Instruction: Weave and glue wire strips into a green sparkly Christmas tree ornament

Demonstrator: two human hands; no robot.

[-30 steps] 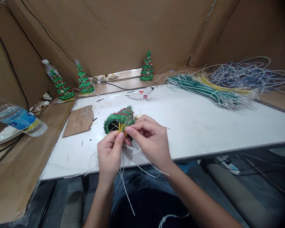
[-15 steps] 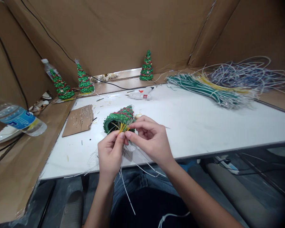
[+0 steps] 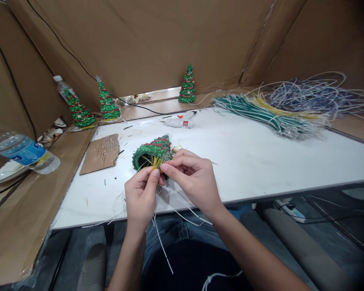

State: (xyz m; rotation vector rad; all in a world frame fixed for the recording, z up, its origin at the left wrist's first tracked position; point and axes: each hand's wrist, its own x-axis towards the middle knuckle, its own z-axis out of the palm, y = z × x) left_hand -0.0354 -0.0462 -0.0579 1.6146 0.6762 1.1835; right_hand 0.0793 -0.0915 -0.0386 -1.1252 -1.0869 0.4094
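Near the front edge of the white table, my left hand [image 3: 142,194] pinches a bundle of thin yellow and green wires [image 3: 157,162] between thumb and fingers. My right hand [image 3: 197,178] meets it from the right, its thumb and index finger closed at the bundle's bare, silvery ends. Just behind the hands, a green decorative Christmas tree [image 3: 153,148] with red trim lies on its side, its hollow base facing me. Some wires seem to come from that opening. White wire ends [image 3: 164,246] hang below my hands over the table edge.
A hot glue gun [image 3: 178,122] lies farther back, with a cardboard piece [image 3: 100,154] to the left. Green and yellow wire bundles [image 3: 261,113] lie at the right. Small trees [image 3: 187,85] stand along the back. A water bottle [image 3: 26,151] leans at the left.
My right thumb and index finger have closed together at the wire ends, having been slightly apart. My left hand keeps its hold in the same place.
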